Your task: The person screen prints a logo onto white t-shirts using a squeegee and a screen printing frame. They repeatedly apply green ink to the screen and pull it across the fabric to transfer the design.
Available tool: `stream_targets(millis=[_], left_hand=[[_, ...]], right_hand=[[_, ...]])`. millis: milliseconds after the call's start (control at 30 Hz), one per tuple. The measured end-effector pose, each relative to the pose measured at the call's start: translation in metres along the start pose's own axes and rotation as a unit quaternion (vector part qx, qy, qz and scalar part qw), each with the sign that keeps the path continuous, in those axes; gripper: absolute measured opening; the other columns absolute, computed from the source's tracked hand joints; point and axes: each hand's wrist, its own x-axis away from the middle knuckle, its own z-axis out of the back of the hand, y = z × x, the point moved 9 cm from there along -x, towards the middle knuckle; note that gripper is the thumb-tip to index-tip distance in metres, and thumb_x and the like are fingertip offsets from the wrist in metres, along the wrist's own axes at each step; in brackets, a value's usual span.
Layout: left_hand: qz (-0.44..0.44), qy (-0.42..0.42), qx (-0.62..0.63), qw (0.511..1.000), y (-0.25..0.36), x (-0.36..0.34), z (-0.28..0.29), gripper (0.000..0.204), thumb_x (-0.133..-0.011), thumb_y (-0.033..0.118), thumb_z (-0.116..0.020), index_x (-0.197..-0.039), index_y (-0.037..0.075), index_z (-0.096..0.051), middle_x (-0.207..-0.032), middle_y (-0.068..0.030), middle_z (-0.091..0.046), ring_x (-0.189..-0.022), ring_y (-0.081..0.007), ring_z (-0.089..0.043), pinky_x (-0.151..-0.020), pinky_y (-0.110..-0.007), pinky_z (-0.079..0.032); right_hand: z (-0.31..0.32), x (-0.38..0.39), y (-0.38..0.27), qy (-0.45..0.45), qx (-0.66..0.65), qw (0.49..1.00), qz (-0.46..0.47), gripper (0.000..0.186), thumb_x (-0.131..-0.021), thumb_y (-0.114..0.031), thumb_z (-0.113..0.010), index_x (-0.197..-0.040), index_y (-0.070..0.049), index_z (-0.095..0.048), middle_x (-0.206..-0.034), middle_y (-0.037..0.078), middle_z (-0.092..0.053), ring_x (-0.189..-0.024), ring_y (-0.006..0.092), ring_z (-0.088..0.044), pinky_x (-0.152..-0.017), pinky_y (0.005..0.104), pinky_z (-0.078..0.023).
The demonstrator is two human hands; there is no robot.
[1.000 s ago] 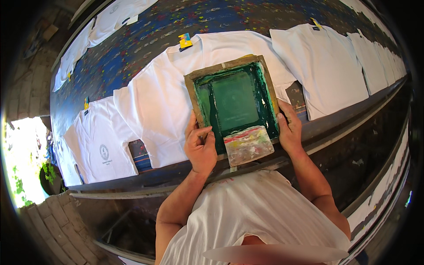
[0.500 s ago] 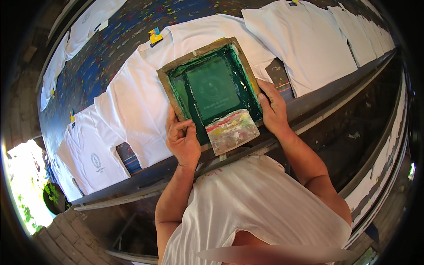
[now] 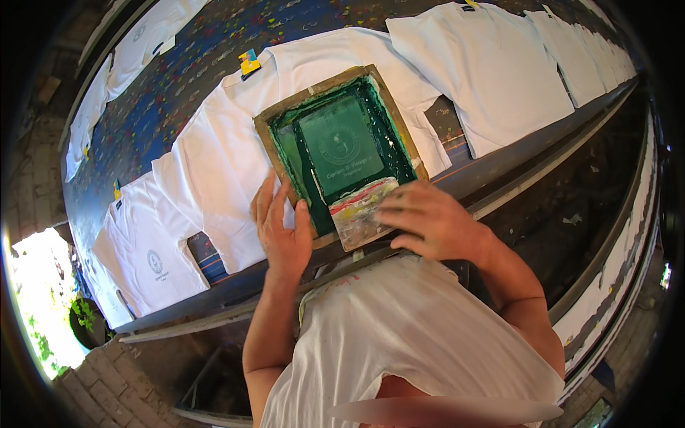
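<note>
A wooden-framed printing screen (image 3: 262,134) with green mesh and a round emblem lies on a white T-shirt (image 3: 235,153) in front of me. Leaning inside its near edge is a squeegee (image 3: 349,227), a flat grey slab smeared with red and yellow paint. My left hand (image 3: 284,239) is beside the screen's lower left side, fingers spread, thumb close to the frame. Over the squeegee's right edge reaches my right hand (image 3: 439,221). Its fingers are stretched and apart; whether the fingertips touch the squeegee I cannot tell.
To the left lies a T-shirt (image 3: 135,250) with a small printed emblem. More white T-shirts (image 3: 492,71) run along the paint-spotted table (image 3: 193,71) to the right. A metal rail (image 3: 235,310) follows the table's near edge.
My right hand has let go of the screen's right side and moved left and nearer to the squeegee. My left hand's fingers have spread. The screen now lies flatter on the shirt.
</note>
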Motion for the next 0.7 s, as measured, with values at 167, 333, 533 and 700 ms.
stream_targets(millis=[167,333,533,700], left_hand=[[-0.097,-0.163,-0.179,0.965,0.021,-0.005,0.014,0.041,-0.103,0.005,-0.075,-0.142,-0.005,-0.075,-0.166,-0.0186,-0.064,-0.142,-0.0401,-0.065,-0.12,-0.055,-0.05],[-0.091,-0.208,-0.183,0.957,0.025,-0.014,0.011,0.038,-0.099,0.005,-0.076,-0.136,-0.006,-0.076,-0.163,-0.0153,-0.064,-0.118,-0.0354,-0.071,-0.103,-0.052,-0.058],[-0.091,-0.238,-0.23,0.939,0.022,-0.014,0.002,0.037,-0.094,0.001,-0.073,-0.13,-0.006,-0.076,-0.164,-0.0188,-0.063,-0.111,-0.0349,-0.075,-0.099,-0.05,-0.063],[-0.078,-0.256,-0.225,0.937,0.022,-0.009,0.002,0.038,-0.092,-0.002,-0.072,-0.13,-0.006,-0.076,-0.163,-0.0218,-0.063,-0.11,-0.0347,-0.076,-0.097,-0.05,-0.064]], right_hand=[[-0.014,-0.019,-0.013,-0.053,0.119,0.991,0.03,0.044,-0.087,-0.01,-0.081,-0.131,-0.005,-0.08,-0.126,0.011,-0.077,-0.121,0.0342,-0.073,-0.104,0.0482,-0.061],[-0.001,-0.057,-0.001,-0.096,0.085,0.991,0.046,0.036,-0.09,-0.001,-0.075,-0.125,-0.003,-0.079,-0.115,0.014,-0.079,-0.113,0.0358,-0.076,-0.097,0.0489,-0.062],[0.016,-0.124,0.054,-0.135,0.047,0.99,-0.018,0.033,-0.095,0.004,-0.073,-0.126,-0.004,-0.078,-0.115,0.018,-0.08,-0.11,0.0429,-0.076,-0.097,0.0518,-0.061],[0.018,-0.173,0.076,-0.026,0.096,0.995,0.006,0.033,-0.09,0.002,-0.069,-0.12,-0.003,-0.08,-0.106,0.021,-0.079,-0.107,0.0465,-0.076,-0.093,0.056,-0.06]])
